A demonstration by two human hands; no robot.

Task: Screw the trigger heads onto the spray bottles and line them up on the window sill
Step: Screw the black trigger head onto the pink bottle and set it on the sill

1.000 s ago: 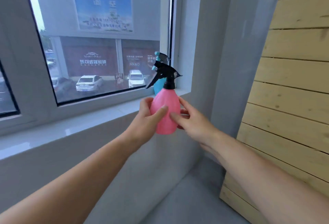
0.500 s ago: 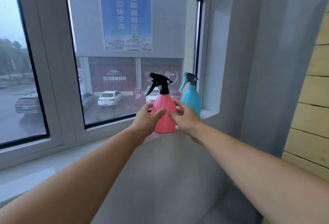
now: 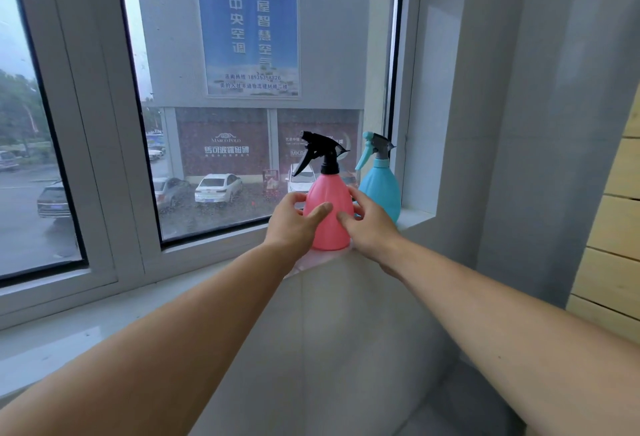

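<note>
I have the pink bottle (image 3: pixel 329 214) standing upright near the front edge of the window sill (image 3: pixel 86 324), just left of the blue bottle (image 3: pixel 379 189), which sits further back in the right corner. My left hand (image 3: pixel 294 224) and right hand (image 3: pixel 367 224) cup its sides, fingers loosely curled, thumbs on the near face. The risk I see is that edge: letting go unevenly, or catching the black trigger head (image 3: pixel 320 155), could tip it off toward me. A nudge right could knock the blue one. Both bottles are opaque, so I cannot tell whether either holds liquid. Both heads look screwed on.
</note>
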